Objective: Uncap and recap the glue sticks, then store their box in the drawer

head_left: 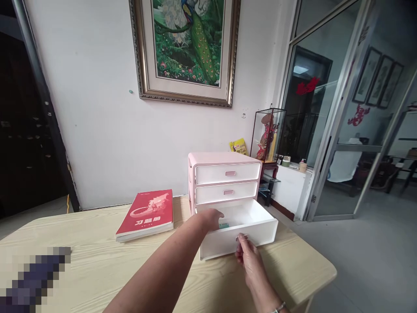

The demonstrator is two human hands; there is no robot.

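Note:
A pink and white drawer cabinet (pixel 224 157) stands on the table with its bottom drawer (pixel 260 237) pulled out. My right hand (pixel 249 256) pinches that drawer's small handle at the front, thumb on top. Over the drawer's left side, my left hand (pixel 210 218) reaches in. One of its digits points right; the other fingers are hidden behind the drawer's front, so their grip does not show. Close beside this hand, inside the drawer, lies a small green thing (pixel 224 225), mostly hidden and too small to name.
Left of the cabinet, a thick red book (pixel 148 211) lies on the light wooden table (pixel 94 243). A blurred-out dark shape (pixel 37 278) is at the lower left. Behind the cabinet are a yellow packet (pixel 239 146) and a glass case (pixel 267 135) holding a figurine.

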